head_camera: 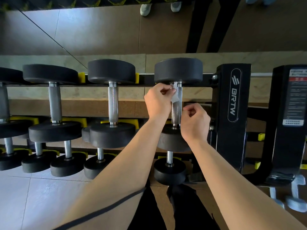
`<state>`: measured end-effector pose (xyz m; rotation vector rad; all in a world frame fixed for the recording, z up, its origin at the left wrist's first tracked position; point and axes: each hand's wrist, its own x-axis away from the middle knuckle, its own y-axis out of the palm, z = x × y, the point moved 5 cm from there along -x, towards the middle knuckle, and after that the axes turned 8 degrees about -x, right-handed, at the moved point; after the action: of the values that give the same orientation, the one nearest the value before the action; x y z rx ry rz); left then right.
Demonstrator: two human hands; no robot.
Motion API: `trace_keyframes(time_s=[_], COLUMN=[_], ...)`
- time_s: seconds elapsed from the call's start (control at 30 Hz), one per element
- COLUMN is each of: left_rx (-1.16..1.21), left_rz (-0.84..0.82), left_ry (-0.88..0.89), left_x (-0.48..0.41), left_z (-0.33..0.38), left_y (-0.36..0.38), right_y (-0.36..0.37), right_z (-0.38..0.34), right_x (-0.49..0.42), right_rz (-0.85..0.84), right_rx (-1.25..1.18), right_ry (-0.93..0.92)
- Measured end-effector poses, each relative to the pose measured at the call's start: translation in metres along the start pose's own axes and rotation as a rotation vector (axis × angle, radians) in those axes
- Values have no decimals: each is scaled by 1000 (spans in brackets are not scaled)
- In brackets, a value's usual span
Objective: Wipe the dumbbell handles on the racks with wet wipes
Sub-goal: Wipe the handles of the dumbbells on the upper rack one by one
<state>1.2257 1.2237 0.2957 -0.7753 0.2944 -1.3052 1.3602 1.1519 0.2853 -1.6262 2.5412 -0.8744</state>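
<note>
Knurled metal handle (177, 107), matt rubber heads (178, 70)

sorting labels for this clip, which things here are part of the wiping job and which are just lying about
Job: left hand, right hand, wet wipe, handle being wiped, neighbouring handles.
Lying about: rack post, notice label, grey floor dumbbells.

both arms out, left hand (157, 102) pinched on wipe (175, 95), right hand (195, 122) curled

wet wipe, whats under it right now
The knurled handle of the rightmost top-rack dumbbell. The left hand holds the wet wipe against its far end, covering the left side there; the rest shows bare.
</note>
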Motion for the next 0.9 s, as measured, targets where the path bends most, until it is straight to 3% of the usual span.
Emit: trace_keyframes(time_s=[0.23,0.47,0.7,0.77,0.9], left_rx=[-191,26,-291,-246,6], left_rz=[-280,-102,-474,-417,-118], left_ry=[55,-139,-14,-17,-59], left_x=[37,4,39,31,1], left_z=[-36,-13,-50,-46,-14], left_y=[-3,2,-3,-2,-2], right_y=[1,0,1,0,-1], right_z=[-2,0,-2,-2,-2], right_x=[0,1,0,1,2], right_rz=[-36,-20,-44,-40,-36], right_rx=[22,-3,24,24,5], right_ry=[-21,-2,-17,-5,13])
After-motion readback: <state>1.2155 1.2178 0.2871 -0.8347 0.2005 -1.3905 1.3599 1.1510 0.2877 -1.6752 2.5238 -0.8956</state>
